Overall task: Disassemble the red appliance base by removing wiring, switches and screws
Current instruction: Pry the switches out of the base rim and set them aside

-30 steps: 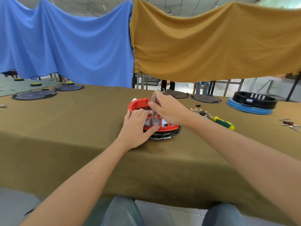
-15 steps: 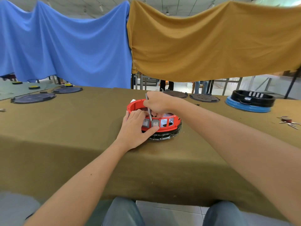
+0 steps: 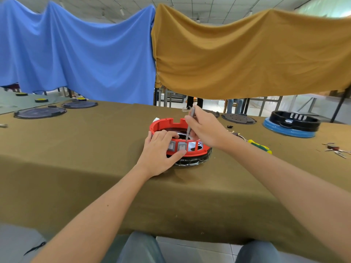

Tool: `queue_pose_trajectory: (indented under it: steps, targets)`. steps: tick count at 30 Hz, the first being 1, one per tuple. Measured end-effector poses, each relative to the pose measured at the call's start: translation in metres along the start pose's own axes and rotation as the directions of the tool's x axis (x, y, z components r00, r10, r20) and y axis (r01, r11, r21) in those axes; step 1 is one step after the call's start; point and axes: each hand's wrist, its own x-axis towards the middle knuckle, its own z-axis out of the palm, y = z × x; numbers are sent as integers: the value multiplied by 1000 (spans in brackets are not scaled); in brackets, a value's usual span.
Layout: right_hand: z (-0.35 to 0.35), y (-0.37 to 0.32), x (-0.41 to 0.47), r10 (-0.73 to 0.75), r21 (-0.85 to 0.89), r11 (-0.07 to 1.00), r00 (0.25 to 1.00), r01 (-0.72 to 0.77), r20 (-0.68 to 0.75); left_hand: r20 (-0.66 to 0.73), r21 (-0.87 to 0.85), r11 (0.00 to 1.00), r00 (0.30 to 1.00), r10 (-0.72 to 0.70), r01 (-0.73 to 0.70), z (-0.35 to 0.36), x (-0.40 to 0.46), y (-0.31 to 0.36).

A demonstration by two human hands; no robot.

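Note:
The red appliance base (image 3: 165, 123) is a round ring on a black bottom plate, in the middle of the olive-covered table (image 3: 85, 149). Two grey rocker switches (image 3: 178, 147) sit in its near wall, with open slots to their right. My left hand (image 3: 161, 150) grips that near wall, fingers curled over the rim and thumb below the switches. My right hand (image 3: 206, 128) pinches a thin grey metal tool (image 3: 190, 123), held nearly upright with its tip down inside the ring behind the switches.
A green-and-yellow screwdriver (image 3: 260, 147) and loose wiring (image 3: 236, 134) lie right of the base. A black-and-blue base (image 3: 291, 123) stands far right, small parts (image 3: 335, 149) by the right edge. Dark round plates (image 3: 238, 118) lie at the back, others (image 3: 39, 112) at the far left.
My right hand has shifted right and back again over the ring, and the tool now points down just behind the switches. My left hand keeps its hold on the near wall.

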Motion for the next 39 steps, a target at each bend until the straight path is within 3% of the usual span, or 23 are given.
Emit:
queue_pose_trajectory:
  steps: [9, 14, 22, 27, 33, 36, 39]
  targets:
    - [3, 17, -1, 3, 41, 999, 1000, -4, 22, 28, -29, 1000, 1000, -1, 1, -2, -1, 1]
    - [0, 15, 5, 100, 142, 984, 992, -110, 74, 41, -10, 1000, 999, 5, -5, 0, -1, 0]
    - [-5, 2, 23, 220, 115, 961, 949, -251, 227, 50, 5, 1000, 999, -1, 0, 1, 0, -2]
    - [-2, 6, 19, 212, 112, 966, 961, -234, 178, 51, -4, 1000, 999, -1, 2, 2, 0, -3]
    - [8, 21, -24, 214, 471, 874, 963, -115, -162, -1, -32, 999, 1000, -29, 29, -1, 1, 1]
    - [11, 30, -49, 305, 654, 749, 930, -103, -203, -2, 86, 996, 1000, 3, -2, -5, 2, 4]
    - [9, 39, -66, 400, 758, 639, 899, -134, -178, 120, 246, 969, 992, -27, -4, -16, 14, 11]
